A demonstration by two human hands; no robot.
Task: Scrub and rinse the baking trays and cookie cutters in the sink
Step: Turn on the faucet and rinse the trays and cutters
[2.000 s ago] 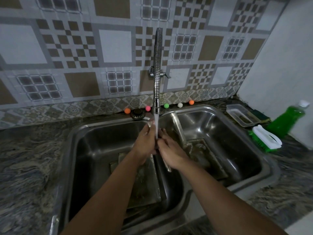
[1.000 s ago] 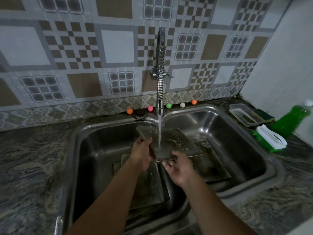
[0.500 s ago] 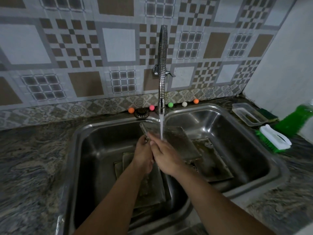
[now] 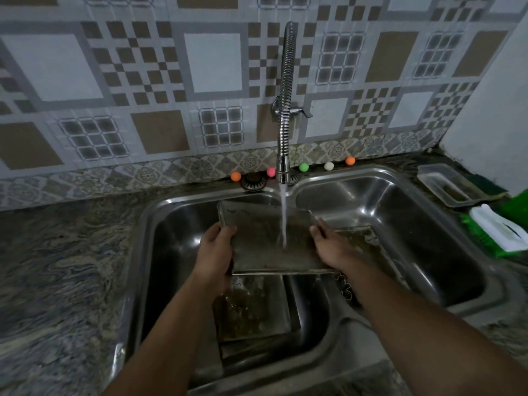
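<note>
A grimy metal baking tray (image 4: pixel 264 241) is held flat above the double sink (image 4: pixel 405 181), under the running stream from the faucet (image 4: pixel 284 115). My left hand (image 4: pixel 215 252) grips its left edge and my right hand (image 4: pixel 333 247) grips its right edge. Water strikes the tray's right half. More dirty trays (image 4: pixel 251 307) lie stacked in the left basin below, and another tray (image 4: pixel 363 238) lies in the right basin. A small cookie cutter (image 4: pixel 344 287) shows just under my right forearm.
A green-bristled scrub brush with a white handle (image 4: pixel 500 230) and a clear plastic container (image 4: pixel 445 184) sit on the right counter, next to a green bottle (image 4: pixel 518 207). Small coloured balls (image 4: pixel 303 167) and a drain strainer (image 4: pixel 253 181) line the sink's back ledge.
The tray was tilted on edge with my hands close together at its near corner; now it lies flat under the stream with one hand on each side.
</note>
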